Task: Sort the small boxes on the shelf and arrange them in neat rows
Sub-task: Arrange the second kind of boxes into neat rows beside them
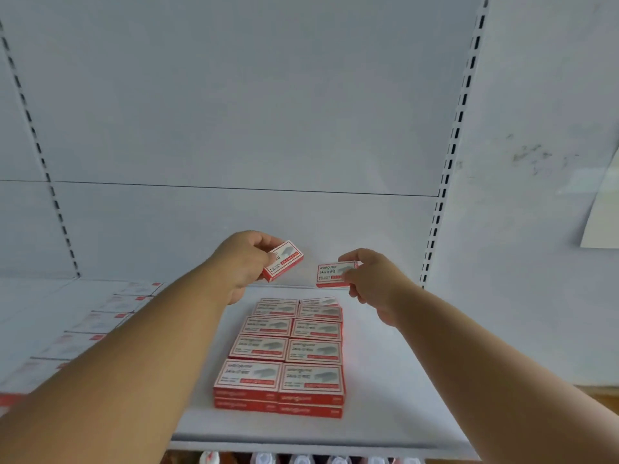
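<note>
Along the bottom edge, below the shelf (385,426), the tops of a few bottles (301,459) are seen, too blurred to be identified. On the white shelf surface, a block of red-and-white small boxes (279,354) is laid out in two neat columns running from front to back, the boxes touching side by side; at the front the block is stacked at least three high. To the left, a fainter, washed-out line of similar boxes (97,321) is made out, possibly a reflection in a side panel, though this cannot be settled from the view.

Beyond the block, both bare forearms are stretched forward over the shelf. One box (284,265) is gripped by the left hand (239,262), fingers curled over its far edge and thumb on its label face, and it is held tilted, clear of the shelf. A second box (335,273) is pinched at its right end by the right hand (370,279) and is held nearly level just behind the back of the block.

Farthest off, the pale back panel (234,112) is flanked by slotted uprights (452,145).
</note>
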A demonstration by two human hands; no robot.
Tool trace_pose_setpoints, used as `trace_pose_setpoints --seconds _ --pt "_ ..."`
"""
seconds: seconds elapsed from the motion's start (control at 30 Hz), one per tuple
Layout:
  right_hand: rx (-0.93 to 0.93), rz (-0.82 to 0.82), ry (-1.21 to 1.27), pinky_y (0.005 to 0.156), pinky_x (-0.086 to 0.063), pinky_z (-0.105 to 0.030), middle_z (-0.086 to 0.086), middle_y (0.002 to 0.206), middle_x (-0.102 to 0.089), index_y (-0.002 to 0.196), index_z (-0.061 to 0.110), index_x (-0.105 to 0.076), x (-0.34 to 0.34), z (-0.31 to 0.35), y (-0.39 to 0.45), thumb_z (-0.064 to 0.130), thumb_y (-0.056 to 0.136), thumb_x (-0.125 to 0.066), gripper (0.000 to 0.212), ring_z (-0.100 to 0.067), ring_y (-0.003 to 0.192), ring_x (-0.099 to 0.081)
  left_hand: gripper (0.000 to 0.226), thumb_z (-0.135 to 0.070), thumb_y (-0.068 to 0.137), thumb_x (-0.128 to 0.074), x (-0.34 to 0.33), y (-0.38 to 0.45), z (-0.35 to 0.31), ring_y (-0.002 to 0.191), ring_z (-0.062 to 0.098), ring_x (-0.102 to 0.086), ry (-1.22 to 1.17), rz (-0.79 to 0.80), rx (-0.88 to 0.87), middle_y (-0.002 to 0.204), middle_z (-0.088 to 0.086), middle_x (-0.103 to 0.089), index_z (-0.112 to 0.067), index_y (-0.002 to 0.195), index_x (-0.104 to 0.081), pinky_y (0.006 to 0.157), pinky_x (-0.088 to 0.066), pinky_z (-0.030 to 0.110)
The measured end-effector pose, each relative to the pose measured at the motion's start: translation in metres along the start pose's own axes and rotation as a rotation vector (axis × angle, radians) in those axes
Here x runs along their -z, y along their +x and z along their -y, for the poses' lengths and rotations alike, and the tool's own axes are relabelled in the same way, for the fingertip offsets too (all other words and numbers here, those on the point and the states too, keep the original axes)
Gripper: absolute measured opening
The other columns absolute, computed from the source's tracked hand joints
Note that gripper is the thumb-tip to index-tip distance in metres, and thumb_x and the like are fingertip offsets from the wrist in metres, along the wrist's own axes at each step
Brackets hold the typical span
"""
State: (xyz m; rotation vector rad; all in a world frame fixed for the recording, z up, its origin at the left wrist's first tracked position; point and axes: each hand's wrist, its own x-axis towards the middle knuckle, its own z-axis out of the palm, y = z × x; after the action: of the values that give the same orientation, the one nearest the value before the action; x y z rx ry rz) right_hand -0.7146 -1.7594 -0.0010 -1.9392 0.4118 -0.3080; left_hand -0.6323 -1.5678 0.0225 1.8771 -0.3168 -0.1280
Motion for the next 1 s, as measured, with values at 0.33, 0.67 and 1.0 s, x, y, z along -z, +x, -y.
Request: trace_pose_setpoints --seconds 0.33,0.67,1.0 --pt "-0.121 -0.018 -0.278 0.078 -0.059 -0.035 -0.002 0.088 -0.073 0.09 0.019 -0.07 -0.036 -0.012 0.009 0.016 0.091 -0.054 0.017 -0.023 0.086 -0.071 0.017 -0.003 0.095 -0.056 -0.005 0.011 0.041 0.07 0.026 -0.074 -0.063 0.053 0.166 0.085 0.011 -0.074 -0.013 0.093 -0.069 0.067 -0.062 0.041" --pt "-0.051 0.038 -0.527 0.063 -0.053 -0.028 0.002 0.085 -0.073 0.084 0.019 -0.073 -0.034 -0.002 0.013 0.027 0.088 -0.065 0.011 -0.015 0.076 -0.065 0.021 -0.012 0.096 -0.056 -0.009 0.019 0.058 0.071 0.019 -0.073 0.034 0.027 0.07 0.082 0.0 -0.074 -0.023 0.087 -0.071 0.067 -0.061 0.035" --pt "0.074 0.032 -0.382 0.077 -0.061 -0.041 0.007 0.09 -0.073 0.093 0.025 -0.073 -0.054 0.014 0.012 0.031 0.093 -0.057 0.017 -0.018 0.082 -0.071 0.02 -0.014 0.097 -0.057 -0.005 0.012 0.053 0.067 0.009 -0.07 0.023 -0.006 -0.069 0.087 -0.009 -0.071 -0.027 0.093 -0.071 0.052 -0.053 0.02"
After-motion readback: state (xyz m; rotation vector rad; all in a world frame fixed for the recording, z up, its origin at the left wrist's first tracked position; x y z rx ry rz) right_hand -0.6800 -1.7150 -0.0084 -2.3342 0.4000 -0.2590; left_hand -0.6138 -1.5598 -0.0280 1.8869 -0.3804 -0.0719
